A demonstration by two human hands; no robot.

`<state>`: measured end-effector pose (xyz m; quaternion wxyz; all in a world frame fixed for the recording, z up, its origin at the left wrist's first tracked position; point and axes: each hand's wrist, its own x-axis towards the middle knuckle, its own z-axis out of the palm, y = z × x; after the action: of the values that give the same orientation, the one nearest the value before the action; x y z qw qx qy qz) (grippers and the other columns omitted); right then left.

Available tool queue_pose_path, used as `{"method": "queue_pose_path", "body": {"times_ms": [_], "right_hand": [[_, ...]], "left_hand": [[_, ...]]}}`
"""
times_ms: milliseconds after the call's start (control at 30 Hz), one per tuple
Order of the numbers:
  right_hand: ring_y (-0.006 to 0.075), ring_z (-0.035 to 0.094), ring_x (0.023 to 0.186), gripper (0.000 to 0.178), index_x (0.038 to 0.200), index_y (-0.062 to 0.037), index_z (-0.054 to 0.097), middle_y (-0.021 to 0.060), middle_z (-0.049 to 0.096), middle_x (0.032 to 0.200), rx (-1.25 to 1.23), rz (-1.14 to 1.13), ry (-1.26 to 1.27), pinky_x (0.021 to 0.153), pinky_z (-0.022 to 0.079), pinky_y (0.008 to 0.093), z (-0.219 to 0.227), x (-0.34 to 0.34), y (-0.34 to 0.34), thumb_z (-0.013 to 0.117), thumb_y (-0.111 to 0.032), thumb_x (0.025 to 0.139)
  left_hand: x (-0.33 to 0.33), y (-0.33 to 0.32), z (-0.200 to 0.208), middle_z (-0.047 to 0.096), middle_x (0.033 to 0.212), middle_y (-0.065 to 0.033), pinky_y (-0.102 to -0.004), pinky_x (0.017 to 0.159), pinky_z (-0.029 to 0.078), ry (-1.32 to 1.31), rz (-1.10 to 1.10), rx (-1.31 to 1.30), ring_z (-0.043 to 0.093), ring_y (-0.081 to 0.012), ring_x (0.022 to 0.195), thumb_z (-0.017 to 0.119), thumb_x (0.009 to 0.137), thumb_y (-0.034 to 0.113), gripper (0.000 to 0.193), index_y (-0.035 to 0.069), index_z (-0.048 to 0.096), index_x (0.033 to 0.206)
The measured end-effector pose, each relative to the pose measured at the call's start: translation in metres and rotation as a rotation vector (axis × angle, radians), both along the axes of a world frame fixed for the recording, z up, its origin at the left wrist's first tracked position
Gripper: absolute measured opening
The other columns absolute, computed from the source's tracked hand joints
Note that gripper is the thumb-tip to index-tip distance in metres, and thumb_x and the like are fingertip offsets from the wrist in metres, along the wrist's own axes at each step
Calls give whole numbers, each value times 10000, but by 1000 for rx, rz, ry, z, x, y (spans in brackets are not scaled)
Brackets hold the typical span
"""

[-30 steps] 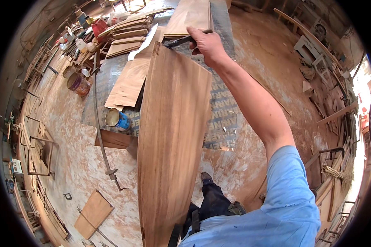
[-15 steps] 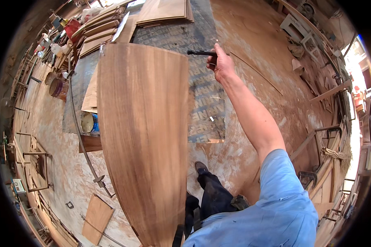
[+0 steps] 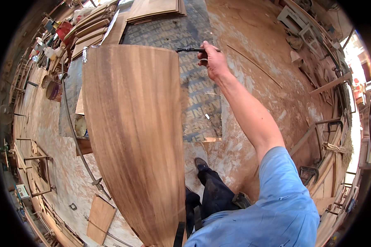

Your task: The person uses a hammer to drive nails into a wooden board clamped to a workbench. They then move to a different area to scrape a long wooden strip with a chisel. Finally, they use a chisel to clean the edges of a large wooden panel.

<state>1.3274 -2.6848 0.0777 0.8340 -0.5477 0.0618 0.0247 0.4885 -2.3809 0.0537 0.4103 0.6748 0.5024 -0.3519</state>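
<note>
A long, curved-edged wooden panel [image 3: 138,123] with brown grain stretches from my body out over the dark printed sheet. My right hand [image 3: 213,61], arm extended, is closed around a slim black brush-like tool [image 3: 189,50]; its exact kind is unclear. The tool's dark tip points left and meets, or nearly meets, the panel's far right corner. Something shiny [image 3: 85,53] shows at the far left corner. My left hand is out of sight, and the panel's near end runs past the lower edge.
A dark printed sheet [image 3: 198,88] lies beneath, with stacked thin boards [image 3: 154,9] at its far end. Wood strips [image 3: 88,36] are piled to the far left. A long metal bar clamp [image 3: 79,146] runs beside the panel. A thin stick [image 3: 254,66] lies on the right floor.
The tool and my right hand have shifted left, bringing the tip to the panel's far right corner. The panel's far end has also moved left in view, partly with the camera.
</note>
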Motion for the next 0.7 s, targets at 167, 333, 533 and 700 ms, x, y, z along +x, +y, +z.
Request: {"method": "queue_pose_path", "body": {"times_ms": [167, 333, 533, 700], "right_hand": [[112, 612, 716, 207, 972, -58, 635, 29, 638, 794, 30, 68, -52, 527, 489, 274, -1, -14, 1, 627, -260, 930], [125, 602, 756, 208, 1069, -52, 620, 29, 623, 806, -47, 146, -42, 561, 498, 282, -9, -32, 0, 615, -215, 941], [92, 588, 736, 201, 1022, -28, 655, 26, 641, 823, -305, 185, -194, 572, 481, 242, -9, -45, -7, 616, -201, 927], [63, 575, 684, 228, 945, -44, 690, 3, 644, 757, -242, 89, -186, 538, 461, 220, 34, -15, -9, 659, -263, 893]], "left_hand": [[21, -1, 8, 669, 1116, -183, -405, 930, 470, 40, -50, -3, 604, -302, 1043, 688, 836, 318, 491, -3, 621, 1202], [29, 0, 11, 668, 1121, -184, -407, 929, 470, 51, -72, -8, 604, -301, 1049, 686, 839, 316, 487, -1, 621, 1203], [33, -3, 12, 667, 1127, -185, -410, 928, 469, 58, -75, -19, 604, -300, 1055, 683, 842, 313, 482, 1, 621, 1204], [35, -6, 18, 666, 1133, -185, -413, 927, 469, 71, -49, -38, 604, -298, 1060, 681, 844, 311, 479, 3, 621, 1205]]}}
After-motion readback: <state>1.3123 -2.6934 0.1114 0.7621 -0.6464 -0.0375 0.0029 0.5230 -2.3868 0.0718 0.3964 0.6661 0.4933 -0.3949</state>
